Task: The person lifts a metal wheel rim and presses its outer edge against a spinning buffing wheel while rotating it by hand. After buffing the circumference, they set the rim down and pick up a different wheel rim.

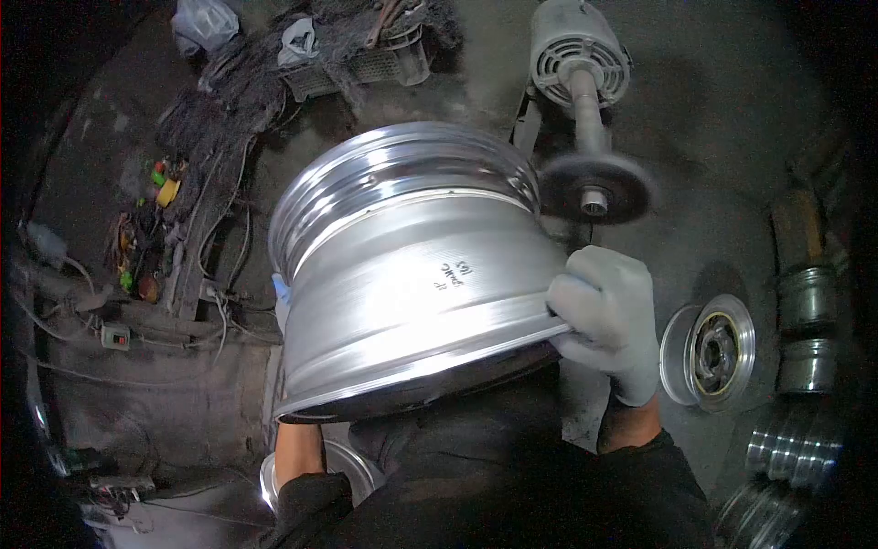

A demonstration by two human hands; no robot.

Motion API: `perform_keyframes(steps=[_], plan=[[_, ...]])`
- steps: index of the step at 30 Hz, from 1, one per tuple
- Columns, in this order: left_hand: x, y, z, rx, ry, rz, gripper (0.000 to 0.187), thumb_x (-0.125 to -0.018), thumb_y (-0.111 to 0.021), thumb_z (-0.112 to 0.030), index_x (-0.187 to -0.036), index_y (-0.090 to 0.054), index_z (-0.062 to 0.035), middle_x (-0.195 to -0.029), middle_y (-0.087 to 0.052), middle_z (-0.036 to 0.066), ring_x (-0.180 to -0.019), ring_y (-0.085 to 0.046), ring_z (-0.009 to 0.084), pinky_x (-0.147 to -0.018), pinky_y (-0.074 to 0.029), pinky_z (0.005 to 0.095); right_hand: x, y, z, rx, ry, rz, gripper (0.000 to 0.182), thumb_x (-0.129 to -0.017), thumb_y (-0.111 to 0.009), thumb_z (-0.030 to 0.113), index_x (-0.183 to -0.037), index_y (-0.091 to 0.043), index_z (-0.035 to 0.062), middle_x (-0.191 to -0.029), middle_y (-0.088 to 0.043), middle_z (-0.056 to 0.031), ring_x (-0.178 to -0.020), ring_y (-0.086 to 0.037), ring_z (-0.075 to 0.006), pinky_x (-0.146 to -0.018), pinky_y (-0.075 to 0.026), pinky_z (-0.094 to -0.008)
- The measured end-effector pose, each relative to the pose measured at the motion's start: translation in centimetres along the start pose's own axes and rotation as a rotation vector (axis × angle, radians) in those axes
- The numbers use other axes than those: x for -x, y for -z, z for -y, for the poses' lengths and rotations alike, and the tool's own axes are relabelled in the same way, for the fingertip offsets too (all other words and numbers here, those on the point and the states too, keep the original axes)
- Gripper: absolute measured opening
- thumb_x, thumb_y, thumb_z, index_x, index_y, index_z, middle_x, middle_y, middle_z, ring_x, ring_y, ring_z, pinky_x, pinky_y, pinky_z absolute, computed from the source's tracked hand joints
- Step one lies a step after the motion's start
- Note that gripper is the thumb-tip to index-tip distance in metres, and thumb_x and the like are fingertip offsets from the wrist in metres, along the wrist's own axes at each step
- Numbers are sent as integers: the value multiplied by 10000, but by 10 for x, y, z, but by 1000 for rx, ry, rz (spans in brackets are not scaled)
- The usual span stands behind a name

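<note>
A large silver wheel rim [412,274] with dark handwriting on its barrel hangs tilted in front of my body. My right hand [605,316], in a pale glove, has its fingers wrapped round the rim's lower right edge. At the far left side of the rim only a bit of my left hand [282,295] shows, gloved, with a blue patch; its fingers are mostly hidden behind the metal. Beyond the rim at the upper right is a motor [576,59] with a shaft and a dark round wheel [626,183], blurred at its edge.
Another rim [722,352] lies on the floor at right, with several more stacked [807,366] along the right edge. One more rim [267,480] is partly visible below my left arm. A crate [398,59], cables and a switch box [115,337] are at left.
</note>
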State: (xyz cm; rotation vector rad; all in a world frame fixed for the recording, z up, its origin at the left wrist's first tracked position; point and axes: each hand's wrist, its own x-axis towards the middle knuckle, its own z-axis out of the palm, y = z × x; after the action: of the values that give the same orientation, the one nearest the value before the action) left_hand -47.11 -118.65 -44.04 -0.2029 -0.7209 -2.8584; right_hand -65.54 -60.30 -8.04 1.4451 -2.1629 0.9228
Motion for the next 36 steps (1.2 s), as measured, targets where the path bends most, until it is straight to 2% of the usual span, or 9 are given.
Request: perform_keyframes(steps=[3, 5, 6, 8, 15, 18, 20, 27, 36], plan=[[-45, -169, 22, 11, 215, -131, 648, -1117, -402, -596, -1380, -625, -48, -1229, -696, 121, -988, -664, 149, -863, -566, 334, 15, -1, -10, -32, -76, -4, 325, -620, -780, 250, -818, -570, 101, -753, -502, -96, -684, -585, -348, -582, -459, -481], [-75, -245, 44, -750, -264, -812, 583, -1131, -393, -570, -1210, -680, -68, -1001, -700, 71, -801, -612, 129, -716, -529, 351, 28, -7, -15, -57, -143, -54, 324, -612, -766, 263, -797, -560, 95, -743, -480, -102, -675, -566, -354, -575, -431, -479], [-74, -239, 37, -751, -263, -814, 583, -1131, -393, -570, -1210, -680, -68, -1001, -700, 71, -801, -612, 129, -716, -529, 351, 35, -11, -19, -59, -144, -53, 324, -612, -766, 263, -797, -560, 95, -743, -480, -102, -675, -566, -354, -575, -431, -479], [-74, -230, 16, -1587, -288, -816, 551, -1144, -410, -527, -936, -655, -79, -759, -569, -14, -646, -459, 111, -605, -411, 343, 49, -21, -26, -62, -206, -119, 305, -601, -741, 243, -769, -538, 88, -737, -475, -111, -668, -561, -359, -566, -417, -479], [-105, -319, 25, -1551, -313, -789, 550, -1118, -537, -466, -749, -566, -59, -708, -438, -61, -649, -351, 85, -582, -303, 304, 102, -52, -55, -113, -268, -251, 296, -590, -696, 238, -774, -537, 70, -728, -505, -121, -648, -573, -368, -556, -433, -456], [-121, -344, 30, -1590, -415, -613, 505, -1104, -580, -421, -769, -578, -43, -712, -419, -59, -678, -343, 77, -596, -298, 297, 131, -82, -68, -228, -322, -380, 283, -723, -722, 277, -804, -565, 56, -743, -553, -126, -635, -599, -356, -557, -453, -417], [-129, -365, 35, -1677, -428, -586, 494, -1093, -606, -394, -765, -573, -26, -718, -408, -56, -703, -340, 72, -605, -298, 292, 145, -103, -72, -320, -383, -571, 221, -797, -719, 60, -742, -507, 28, -674, -453, -76, -609, -499, -182, -562, -371, -339], [-147, -397, 42, -1740, -324, -557, 544, -1065, -649, -423, -717, -519, -25, -719, -402, -50, -703, -334, 74, -598, -296, 298, 156, -116, -66, -389, -510, -630, 178, -829, -701, 55, -763, -544, 2, -695, -497, -81, -634, -515, -157, -568, -376, -335], [-131, -392, 41, -1730, -340, -562, 459, -1071, -632, -377, -867, -637, 34, -771, -533, 8, -737, -446, 92, -647, -393, 295, -7, 6, 12, 28, -47, -41, 326, -616, -809, 198, -784, -552, 91, -743, -523, -88, -666, -584, -309, -602, -455, -438]])
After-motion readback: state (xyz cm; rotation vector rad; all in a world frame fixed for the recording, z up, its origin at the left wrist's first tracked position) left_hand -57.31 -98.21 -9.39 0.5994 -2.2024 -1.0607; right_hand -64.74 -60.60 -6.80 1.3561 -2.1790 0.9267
